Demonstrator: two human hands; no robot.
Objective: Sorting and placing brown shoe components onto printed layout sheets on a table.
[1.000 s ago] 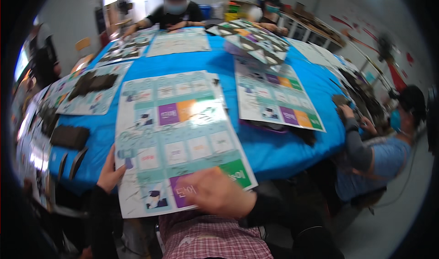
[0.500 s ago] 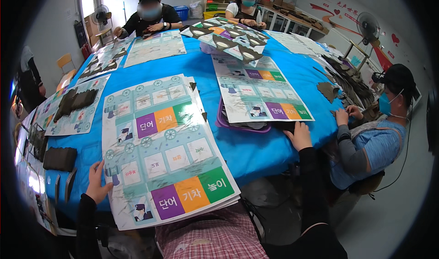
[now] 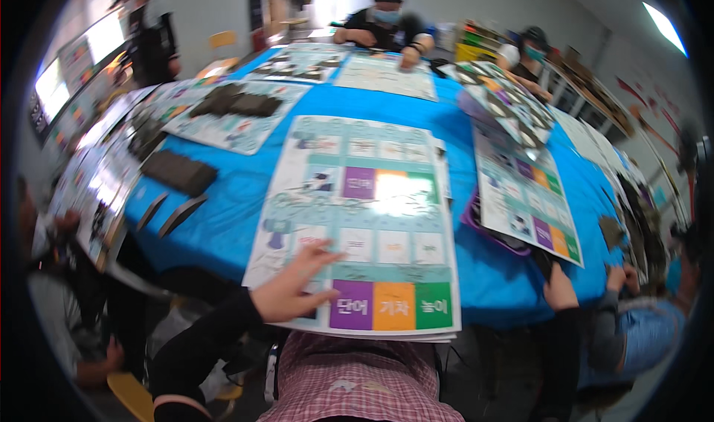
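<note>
Head view: left hand lies spread on glossy multicoloured rectangular sheet. Right hand touches dark flat piece; grip unclear.

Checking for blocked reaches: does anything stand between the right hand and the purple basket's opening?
Yes: a printed sheet lies over most of the purple basket, leaving part of its left rim showing. A dark piece also sits at the right hand, beside the purple basket.
</note>
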